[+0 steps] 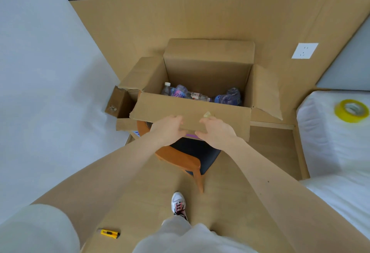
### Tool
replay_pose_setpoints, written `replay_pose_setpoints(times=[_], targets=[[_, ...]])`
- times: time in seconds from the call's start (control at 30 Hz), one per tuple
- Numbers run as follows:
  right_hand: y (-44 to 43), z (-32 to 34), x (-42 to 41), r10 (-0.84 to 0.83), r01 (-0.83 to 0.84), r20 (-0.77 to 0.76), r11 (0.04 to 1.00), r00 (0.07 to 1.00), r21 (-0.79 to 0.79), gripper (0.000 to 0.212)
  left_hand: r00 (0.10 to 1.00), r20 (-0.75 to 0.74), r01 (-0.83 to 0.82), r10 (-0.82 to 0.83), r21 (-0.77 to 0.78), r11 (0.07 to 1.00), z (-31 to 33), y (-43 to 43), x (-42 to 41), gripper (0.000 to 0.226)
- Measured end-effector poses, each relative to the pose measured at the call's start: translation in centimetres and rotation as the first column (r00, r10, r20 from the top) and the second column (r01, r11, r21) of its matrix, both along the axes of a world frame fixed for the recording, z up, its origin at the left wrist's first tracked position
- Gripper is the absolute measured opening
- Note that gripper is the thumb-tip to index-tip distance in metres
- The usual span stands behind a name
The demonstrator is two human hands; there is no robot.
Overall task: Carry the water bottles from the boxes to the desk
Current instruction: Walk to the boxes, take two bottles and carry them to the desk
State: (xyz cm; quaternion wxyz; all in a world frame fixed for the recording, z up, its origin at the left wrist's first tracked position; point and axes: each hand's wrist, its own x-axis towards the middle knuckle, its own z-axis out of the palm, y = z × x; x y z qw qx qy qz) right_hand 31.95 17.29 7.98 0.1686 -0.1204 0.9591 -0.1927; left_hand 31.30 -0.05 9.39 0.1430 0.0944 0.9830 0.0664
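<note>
Bottom of the frame first: there's a yellow utility knife [109,233] lying on the floor at lower left, and one white shoe [178,202] near the middle. A bit further up, both arms are stretched out to the cardboard box [208,68], which sits on a wooden chair [180,158] with a dark seat. The left hand [167,127] and right hand [215,130] are close together, each curled round the free edge of the front flap [192,110], fingers on top and thumbs tucked under, so neither is holding a bottle. There's a small yellowish scrap right by the right fingertips; can't tell what it is. Past the flap, the water bottles [200,93] are all down in the bottom of the box, lying in a jumble, some with purple labels and one with a white cap showing toward the left. A smaller box [120,102] is wedged against the left side, and I can't see what's in it. Off to the right, a roll of yellow tape [351,110] rests on the white bed [330,132]. I don't see a desk anywhere in frame. So I'd say the box is open and that's about it: the carrying hasn't started, and every visible bottle still needs lifting out and hauling over.
</note>
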Motion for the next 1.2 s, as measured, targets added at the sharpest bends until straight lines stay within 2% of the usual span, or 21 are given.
replay_pose_setpoints(times=[0.23,0.37,0.63,0.8,0.97,1.2], targets=[[-0.1,-0.1,-7.0,-0.113,0.114,-0.044,0.993,0.993,0.029,0.05,0.995,-0.059,0.082,-0.08,0.031,0.996,-0.8,0.3,-8.9,0.036],[-0.8,-0.3,-12.1,-0.17,0.171,-0.012,0.983,0.985,0.062,0.046,0.993,-0.04,0.112,-0.109,0.077,0.991,-1.3,-0.1,-14.9,0.035],[-2.9,-2.0,-21.0,-0.192,0.179,0.075,0.972,0.978,0.154,0.052,0.988,0.046,0.142,-0.147,0.099,0.985,-3.7,-3.2,-25.1,0.041],[-4.3,-4.2,-23.8,-0.212,0.178,0.164,0.963,0.963,0.201,0.053,0.982,0.125,0.134,-0.138,0.038,0.99,-6.6,-5.1,-28.3,0.04],[-5.1,-6.3,-25.7,-0.212,0.157,0.242,0.961,0.947,0.23,0.056,0.976,0.185,0.118,-0.118,0.01,0.993,-8.6,-6.0,-30.4,0.05],[-5.8,-8.4,-28.6,-0.17,0.118,0.265,0.972,0.949,0.202,0.055,0.977,0.206,0.059,-0.05,-0.036,0.998,-9.9,-6.0,-33.2,0.048]])
